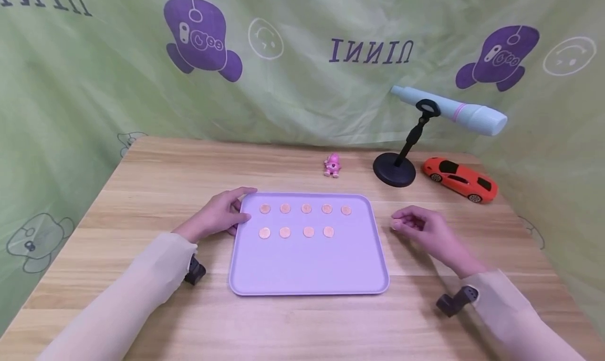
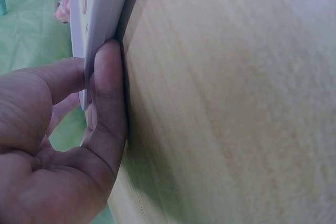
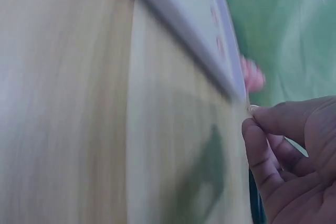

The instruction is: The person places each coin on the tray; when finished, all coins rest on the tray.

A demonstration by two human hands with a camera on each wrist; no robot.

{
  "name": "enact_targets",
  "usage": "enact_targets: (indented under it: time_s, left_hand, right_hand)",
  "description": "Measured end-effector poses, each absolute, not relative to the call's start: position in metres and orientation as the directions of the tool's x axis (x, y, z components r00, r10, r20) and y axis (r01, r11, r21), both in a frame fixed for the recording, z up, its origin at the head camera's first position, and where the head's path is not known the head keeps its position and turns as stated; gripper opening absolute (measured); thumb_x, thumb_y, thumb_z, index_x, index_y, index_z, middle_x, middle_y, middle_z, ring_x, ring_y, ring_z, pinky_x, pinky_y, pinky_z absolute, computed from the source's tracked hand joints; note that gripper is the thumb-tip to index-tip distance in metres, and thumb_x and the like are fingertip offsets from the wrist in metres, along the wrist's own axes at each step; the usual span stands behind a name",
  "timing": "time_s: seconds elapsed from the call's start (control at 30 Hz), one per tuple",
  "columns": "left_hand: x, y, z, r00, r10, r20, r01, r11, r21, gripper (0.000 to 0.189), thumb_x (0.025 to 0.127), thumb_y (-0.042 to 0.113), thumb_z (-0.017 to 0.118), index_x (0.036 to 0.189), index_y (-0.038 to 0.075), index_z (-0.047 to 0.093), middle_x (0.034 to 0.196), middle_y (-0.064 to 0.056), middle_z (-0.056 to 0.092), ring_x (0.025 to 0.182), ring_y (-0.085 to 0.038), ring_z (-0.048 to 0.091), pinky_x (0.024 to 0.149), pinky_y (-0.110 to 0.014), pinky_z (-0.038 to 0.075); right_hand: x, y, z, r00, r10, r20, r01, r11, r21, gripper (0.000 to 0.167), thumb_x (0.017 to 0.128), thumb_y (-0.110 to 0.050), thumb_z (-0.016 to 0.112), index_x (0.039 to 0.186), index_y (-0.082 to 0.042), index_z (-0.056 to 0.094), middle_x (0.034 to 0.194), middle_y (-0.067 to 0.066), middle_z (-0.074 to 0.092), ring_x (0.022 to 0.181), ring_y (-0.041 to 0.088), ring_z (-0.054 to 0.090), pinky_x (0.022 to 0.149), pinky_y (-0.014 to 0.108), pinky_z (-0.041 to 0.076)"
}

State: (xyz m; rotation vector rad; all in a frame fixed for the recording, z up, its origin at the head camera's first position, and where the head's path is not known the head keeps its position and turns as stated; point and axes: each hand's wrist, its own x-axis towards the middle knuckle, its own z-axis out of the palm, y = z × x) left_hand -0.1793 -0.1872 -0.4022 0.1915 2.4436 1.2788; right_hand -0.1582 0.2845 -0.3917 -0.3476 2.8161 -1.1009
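Observation:
A lilac tray (image 1: pixel 307 269) lies on the wooden table with several copper coins (image 1: pixel 306 208) in two rows across its far half. My left hand (image 1: pixel 219 211) grips the tray's far left corner. In the left wrist view, the thumb (image 2: pixel 63 77) is over the rim and a finger (image 2: pixel 109 77) is beneath it, against the tabletop. Apart from the tray, on its right, my right hand (image 1: pixel 425 232) hovers with thumb and fingertips pinched together. A small pale thing (image 3: pixel 253 108) shows at those fingertips, possibly a coin edge; it is mostly hidden.
Behind the tray stands a small pink figurine (image 1: pixel 332 166). A black stand (image 1: pixel 394 169) holding a pale blue microphone-like tube (image 1: pixel 468 114) is at the back right, with an orange toy car (image 1: pixel 459 179) beside it. Green printed cloth (image 1: pixel 302 98) hangs behind the table.

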Motion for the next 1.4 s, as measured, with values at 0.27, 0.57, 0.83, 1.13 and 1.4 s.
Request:
enact_targets:
  time_s: [0.27,0.57,0.83,1.13,1.4]
  left_hand:
    - [-0.179,-0.188,-0.402,-0.919,0.276,-0.283,-0.072,0.586,0.807,0.068,0.098,0.0,0.066,0.16,0.009,0.04,0.106,-0.021,0.055,0.066,-0.017,0.064,0.058,-0.032,0.066]
    - [-0.178,-0.185,-0.401,-0.919,0.274,-0.284,-0.075,0.586,0.807,0.067,0.098,0.0,0.066,0.16,0.01,0.041,0.107,-0.021,0.054,0.066,-0.017,0.064,0.058,-0.031,0.066]
    - [-0.177,-0.185,-0.401,-0.919,0.282,-0.277,-0.063,0.588,0.807,0.068,0.098,0.0,0.066,0.16,0.009,0.04,0.105,-0.021,0.055,0.065,-0.017,0.064,0.058,-0.032,0.066]
    - [-0.176,-0.185,-0.401,-0.918,0.282,-0.279,-0.068,0.581,0.811,0.067,0.098,-0.001,0.066,0.159,0.009,0.041,0.105,-0.019,0.053,0.066,-0.016,0.065,0.058,-0.032,0.066]
    - [-0.175,-0.185,-0.4,-0.919,0.282,-0.277,-0.067,0.579,0.813,0.068,0.098,-0.001,0.066,0.16,0.01,0.041,0.105,-0.02,0.053,0.067,-0.017,0.065,0.058,-0.031,0.066]
  right_hand:
    - [-0.163,0.233,-0.393,-0.925,-0.38,-0.031,-0.226,0.613,-0.757,0.017,0.093,-0.008,0.078,0.107,-0.001,0.074,0.096,0.01,0.075,0.082,0.007,0.065,0.069,0.017,0.059]
    - [-0.166,0.211,-0.406,-0.885,-0.465,-0.032,-0.307,0.632,-0.712,0.008,0.093,-0.008,0.078,0.1,-0.006,0.076,0.089,0.004,0.074,0.08,0.006,0.063,0.07,0.017,0.057]
    - [-0.164,0.205,-0.407,-0.876,-0.481,0.005,-0.361,0.65,-0.669,0.007,0.092,-0.007,0.078,0.099,-0.008,0.077,0.091,0.003,0.073,0.081,0.007,0.061,0.071,0.018,0.057]
    - [-0.164,0.203,-0.408,-0.851,-0.522,0.061,-0.428,0.621,-0.657,0.01,0.09,-0.003,0.079,0.1,-0.006,0.077,0.09,0.004,0.071,0.081,0.005,0.061,0.071,0.019,0.057]
    - [-0.165,0.201,-0.406,-0.85,-0.525,0.035,-0.419,0.635,-0.649,0.008,0.091,-0.002,0.078,0.098,-0.005,0.075,0.089,0.005,0.071,0.08,0.005,0.06,0.07,0.019,0.056]
